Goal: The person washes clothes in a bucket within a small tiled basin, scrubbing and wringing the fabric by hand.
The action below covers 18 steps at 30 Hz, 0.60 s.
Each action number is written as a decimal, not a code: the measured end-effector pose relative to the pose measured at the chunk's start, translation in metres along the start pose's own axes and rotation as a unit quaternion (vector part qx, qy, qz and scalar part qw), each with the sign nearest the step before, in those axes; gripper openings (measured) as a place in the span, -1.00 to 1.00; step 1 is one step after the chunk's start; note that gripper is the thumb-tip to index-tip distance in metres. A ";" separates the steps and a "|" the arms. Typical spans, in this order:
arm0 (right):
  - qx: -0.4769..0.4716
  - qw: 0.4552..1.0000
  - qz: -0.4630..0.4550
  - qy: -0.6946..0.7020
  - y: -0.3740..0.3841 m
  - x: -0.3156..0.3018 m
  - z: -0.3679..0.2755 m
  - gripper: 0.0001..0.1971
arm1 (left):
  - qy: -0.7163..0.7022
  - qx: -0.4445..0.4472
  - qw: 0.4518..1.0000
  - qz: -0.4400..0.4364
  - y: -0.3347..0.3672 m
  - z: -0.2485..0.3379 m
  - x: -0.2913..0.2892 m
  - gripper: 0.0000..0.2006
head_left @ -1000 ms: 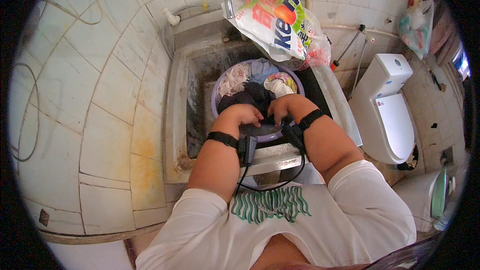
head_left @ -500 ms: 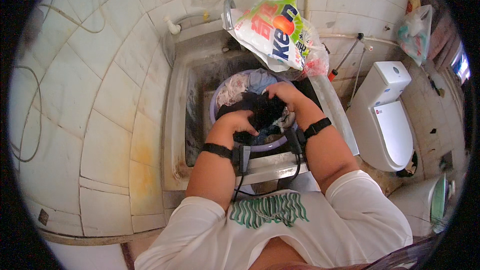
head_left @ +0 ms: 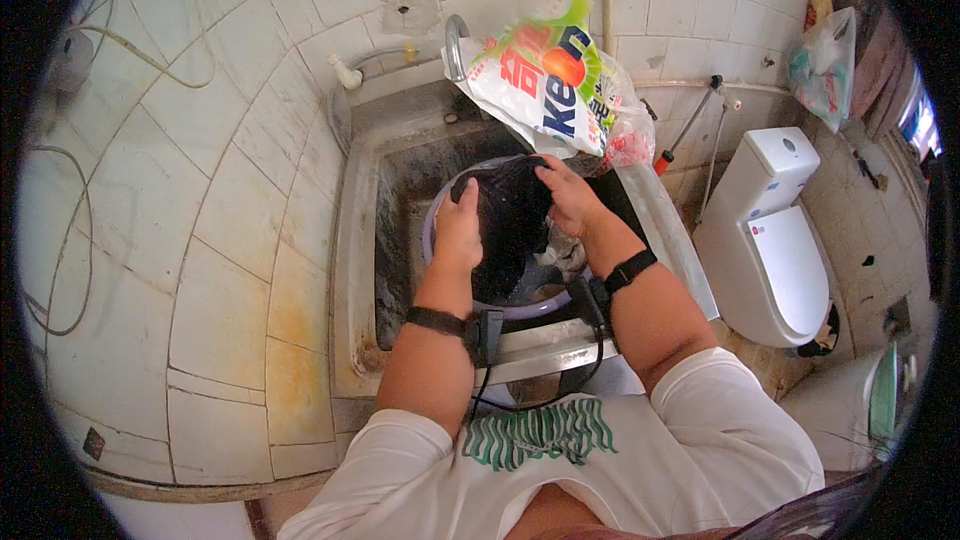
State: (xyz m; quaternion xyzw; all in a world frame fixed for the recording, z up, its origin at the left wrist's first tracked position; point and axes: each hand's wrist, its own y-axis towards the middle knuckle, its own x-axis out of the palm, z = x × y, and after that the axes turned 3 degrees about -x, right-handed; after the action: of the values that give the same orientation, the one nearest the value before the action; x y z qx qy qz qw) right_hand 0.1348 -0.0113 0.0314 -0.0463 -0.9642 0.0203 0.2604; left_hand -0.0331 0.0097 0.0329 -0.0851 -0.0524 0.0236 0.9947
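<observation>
Between my hands hangs a black garment, stretched out over a pale purple basin that stands in a sink. My left hand grips the garment's left upper edge, thumb up. At its right upper edge, my right hand has its fingers closed on the cloth. The lower part of the cloth hangs into the basin. A light grey, wet-looking cloth shows beside it, below my right hand. The garment hides most of what lies in the basin.
A stone-like sink surrounds the basin. A large white-and-green detergent bag leans over its back edge, by a curved metal faucet. A white toilet stands to the right. Tiled wall rises on the left.
Both hands have raised the black garment from the laundry in the basin and spread it between them. My left hand has moved up and away from me; the patterned and blue clothes are now covered.
</observation>
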 end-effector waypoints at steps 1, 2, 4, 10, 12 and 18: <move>-0.003 1.000 0.000 -0.030 -0.004 0.005 -0.002 -0.64 | -0.004 0.003 1.000 0.001 -0.002 0.002 0.001 -0.50; 0.011 0.998 -0.054 -0.036 0.008 -0.005 0.009 -0.58 | -0.051 -0.039 0.998 -0.005 -0.004 0.003 0.002 -0.48; -0.011 0.986 -0.053 -0.161 0.019 -0.015 0.026 -0.55 | -0.103 -0.079 0.991 -0.015 -0.004 0.003 0.004 -0.45; 0.013 0.962 -0.116 -0.248 0.007 0.006 0.027 -0.46 | -0.297 -0.052 0.950 -0.079 0.012 -0.013 0.001 -0.43; -0.033 0.937 -0.122 -0.325 0.005 0.005 0.029 -0.49 | -0.220 -0.090 0.969 0.060 -0.006 0.006 0.011 -0.53; -0.243 0.855 -0.124 -0.440 -0.021 0.049 0.021 -0.69 | -0.280 -0.122 0.952 -0.021 0.019 -0.052 0.004 -0.55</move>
State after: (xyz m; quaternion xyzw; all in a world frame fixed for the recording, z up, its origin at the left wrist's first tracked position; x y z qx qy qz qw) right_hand 0.0804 -0.0280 0.0389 0.0253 -0.9500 -0.2292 -0.2105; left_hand -0.0244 0.0204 -0.0208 -0.1951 -0.3333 0.0195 0.9222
